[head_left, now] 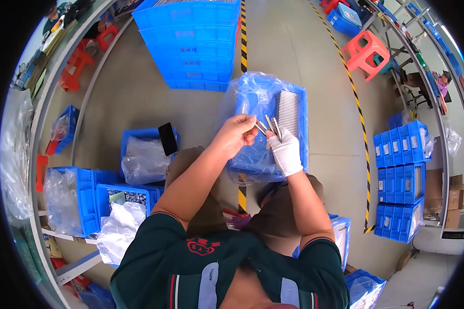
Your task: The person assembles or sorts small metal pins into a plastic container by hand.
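My bare left hand is closed, thumb and forefinger pinched at the end of a slim metal rod. My right hand, in a white glove with some bare fingertips, grips several similar metal rods that fan out toward the top. Both hands are held close together above a blue plastic crate. A clear plastic bag lines that crate and spills over its left side. Along the crate's right part lies a neat row of metal rods.
Stacked blue crates stand ahead to the left, more crates at the right. Beside my left leg a black phone lies on a bagged crate. A red stool stands far right. Striped tape marks the floor.
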Demonstrator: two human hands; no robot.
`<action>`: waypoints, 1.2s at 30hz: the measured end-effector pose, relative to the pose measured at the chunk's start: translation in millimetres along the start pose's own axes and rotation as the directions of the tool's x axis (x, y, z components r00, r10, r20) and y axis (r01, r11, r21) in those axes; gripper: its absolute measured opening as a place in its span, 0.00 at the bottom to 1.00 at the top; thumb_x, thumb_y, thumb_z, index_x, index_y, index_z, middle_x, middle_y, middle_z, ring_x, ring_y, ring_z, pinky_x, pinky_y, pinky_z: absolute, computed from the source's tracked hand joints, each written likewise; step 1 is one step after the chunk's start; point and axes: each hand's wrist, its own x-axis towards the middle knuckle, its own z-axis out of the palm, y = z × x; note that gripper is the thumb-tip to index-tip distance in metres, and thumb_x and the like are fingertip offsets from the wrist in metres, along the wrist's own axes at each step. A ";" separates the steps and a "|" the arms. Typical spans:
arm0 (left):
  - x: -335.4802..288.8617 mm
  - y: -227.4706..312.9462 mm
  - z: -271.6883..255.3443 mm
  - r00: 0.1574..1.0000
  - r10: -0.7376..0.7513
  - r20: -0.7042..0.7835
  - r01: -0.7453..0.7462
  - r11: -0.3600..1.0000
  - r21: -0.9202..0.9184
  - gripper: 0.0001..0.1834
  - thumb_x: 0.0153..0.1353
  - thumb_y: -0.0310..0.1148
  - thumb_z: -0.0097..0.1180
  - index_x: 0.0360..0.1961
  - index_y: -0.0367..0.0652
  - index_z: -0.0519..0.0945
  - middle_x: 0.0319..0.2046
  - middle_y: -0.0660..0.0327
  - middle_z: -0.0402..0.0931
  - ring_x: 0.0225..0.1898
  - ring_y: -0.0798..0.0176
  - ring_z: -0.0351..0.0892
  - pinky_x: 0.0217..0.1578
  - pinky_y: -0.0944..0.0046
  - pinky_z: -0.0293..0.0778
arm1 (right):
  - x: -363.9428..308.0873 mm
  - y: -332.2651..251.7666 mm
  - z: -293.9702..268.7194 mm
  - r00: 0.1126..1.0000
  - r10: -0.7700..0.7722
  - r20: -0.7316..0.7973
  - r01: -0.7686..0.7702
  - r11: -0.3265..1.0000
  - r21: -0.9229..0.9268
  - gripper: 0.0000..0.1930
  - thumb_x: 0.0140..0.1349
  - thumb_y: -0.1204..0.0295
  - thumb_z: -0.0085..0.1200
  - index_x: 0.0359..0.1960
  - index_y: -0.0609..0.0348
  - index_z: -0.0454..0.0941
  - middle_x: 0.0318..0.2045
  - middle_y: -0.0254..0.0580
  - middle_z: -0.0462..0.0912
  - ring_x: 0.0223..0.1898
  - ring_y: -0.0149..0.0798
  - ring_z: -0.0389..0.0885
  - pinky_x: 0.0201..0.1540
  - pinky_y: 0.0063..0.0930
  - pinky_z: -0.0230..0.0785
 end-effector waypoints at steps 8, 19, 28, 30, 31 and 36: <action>-4.0 -0.8 2.8 0.998 0.050 -0.033 -0.049 0.998 0.033 0.08 0.55 0.34 0.54 0.30 0.40 0.74 0.21 0.63 0.71 0.21 0.71 0.66 0.25 0.69 0.64 | -1.1 -1.4 -3.1 0.996 -0.084 -0.031 0.082 0.993 -0.085 0.07 0.54 0.70 0.52 0.27 0.61 0.72 0.12 0.39 0.69 0.15 0.29 0.67 0.20 0.25 0.60; -4.1 5.2 3.5 0.926 0.307 -0.218 -0.221 0.912 0.346 0.10 0.53 0.36 0.57 0.29 0.39 0.79 0.24 0.67 0.75 0.25 0.76 0.66 0.28 0.75 0.61 | 1.1 -2.3 -4.3 0.990 -0.144 -0.009 0.139 0.966 -0.218 0.08 0.53 0.68 0.53 0.24 0.61 0.72 0.13 0.49 0.70 0.15 0.46 0.70 0.21 0.33 0.61; 0.2 -9.5 2.6 0.954 0.252 -0.161 -0.180 0.914 0.365 0.08 0.53 0.31 0.58 0.29 0.36 0.79 0.21 0.70 0.71 0.21 0.81 0.60 0.24 0.79 0.56 | -0.7 -3.2 -0.6 0.976 -0.216 -0.016 0.194 0.903 -0.383 0.09 0.52 0.67 0.53 0.23 0.59 0.71 0.14 0.52 0.70 0.18 0.52 0.72 0.21 0.38 0.61; -0.9 -15.5 9.1 0.875 0.465 -0.133 -0.386 0.838 0.386 0.08 0.52 0.31 0.58 0.30 0.36 0.78 0.21 0.70 0.71 0.22 0.81 0.61 0.24 0.80 0.56 | -2.7 -4.4 -0.4 0.968 -0.248 -0.030 0.211 0.879 -0.428 0.09 0.52 0.66 0.53 0.23 0.58 0.70 0.14 0.52 0.70 0.18 0.52 0.72 0.21 0.38 0.61; -1.7 -15.8 8.9 0.876 0.465 -0.132 -0.386 0.837 0.388 0.08 0.52 0.31 0.58 0.30 0.36 0.78 0.21 0.70 0.71 0.22 0.81 0.61 0.24 0.80 0.56 | -3.1 -7.3 -1.4 0.970 -0.240 -0.029 0.205 0.879 -0.431 0.09 0.52 0.66 0.53 0.23 0.58 0.70 0.14 0.52 0.70 0.19 0.53 0.72 0.21 0.39 0.61; -0.5 -12.2 1.6 0.943 0.301 -0.144 -0.236 0.906 0.351 0.10 0.53 0.35 0.58 0.31 0.40 0.79 0.25 0.69 0.74 0.26 0.77 0.65 0.30 0.75 0.61 | -0.4 -2.3 -1.3 0.969 -0.244 -0.028 0.214 0.893 -0.395 0.09 0.53 0.67 0.52 0.23 0.59 0.71 0.13 0.50 0.70 0.17 0.48 0.71 0.21 0.37 0.61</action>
